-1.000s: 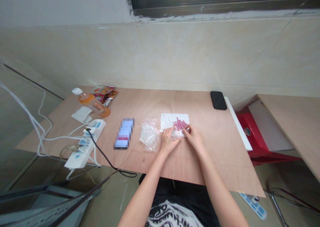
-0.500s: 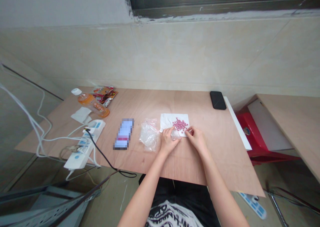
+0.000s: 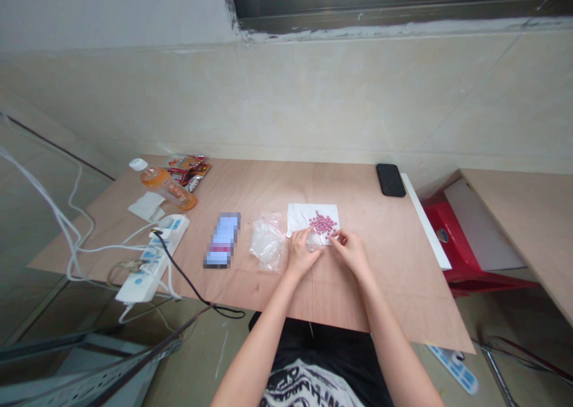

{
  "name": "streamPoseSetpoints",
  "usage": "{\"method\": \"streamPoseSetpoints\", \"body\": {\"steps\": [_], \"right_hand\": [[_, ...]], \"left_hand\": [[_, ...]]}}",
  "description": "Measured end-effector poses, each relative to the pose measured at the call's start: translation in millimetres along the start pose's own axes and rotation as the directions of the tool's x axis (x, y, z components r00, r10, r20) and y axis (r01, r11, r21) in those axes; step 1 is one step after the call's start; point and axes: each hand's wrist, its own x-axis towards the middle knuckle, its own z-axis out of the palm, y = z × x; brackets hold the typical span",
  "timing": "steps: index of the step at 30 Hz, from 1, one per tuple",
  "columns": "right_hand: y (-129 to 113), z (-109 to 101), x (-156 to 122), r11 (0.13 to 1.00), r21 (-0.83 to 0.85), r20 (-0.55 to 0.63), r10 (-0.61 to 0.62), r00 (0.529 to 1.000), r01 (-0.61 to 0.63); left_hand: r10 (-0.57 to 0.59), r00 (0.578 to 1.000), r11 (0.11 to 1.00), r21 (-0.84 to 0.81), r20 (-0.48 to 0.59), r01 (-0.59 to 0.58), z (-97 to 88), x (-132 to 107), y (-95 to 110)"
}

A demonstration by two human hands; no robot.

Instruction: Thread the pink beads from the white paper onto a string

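Your left hand (image 3: 303, 253) pinching small clear bag (image 3: 314, 241) | your right hand (image 3: 350, 252) narrow pinch just beside it, anything held too small to tell | pink pills (image 3: 323, 222) heaped on white paper (image 3: 298, 216), just ahead | bigger clear bag (image 3: 268, 244) off left

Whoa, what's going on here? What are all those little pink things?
A person is working at a wooden table. Their left grip holds a small clear plastic bag at the edge of a white paper sheet. Their right grip is pinched right beside a heap of small round pink pieces on that paper. A bigger clear zip bag lies nearby.
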Motion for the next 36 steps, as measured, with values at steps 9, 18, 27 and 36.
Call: {"method": "streamPoseSetpoints", "body": {"steps": [9,18,27,36], "right_hand": [[-21,15,0,0.966,0.243,0.129,-0.117,0.985,0.083],[-16,13,1,0.976,0.204,0.112,-0.100,0.989,0.075],[-1,-4,4,0.983,-0.175,-0.115,0.039,0.993,-0.059],[3,3,4,0.978,-0.195,-0.111,0.051,0.993,-0.072]], "left_hand": [[0.010,1.000,1.000,-0.017,0.002,-0.010,0.6,0,-2],[0.004,1.000,1.000,-0.009,0.003,-0.004,0.8,0,-1],[0.016,0.999,0.999,-0.042,-0.039,-0.017,-0.1,1,0],[-0.109,0.985,0.922,-0.383,-0.136,0.049,-18.2,4,12]]}}
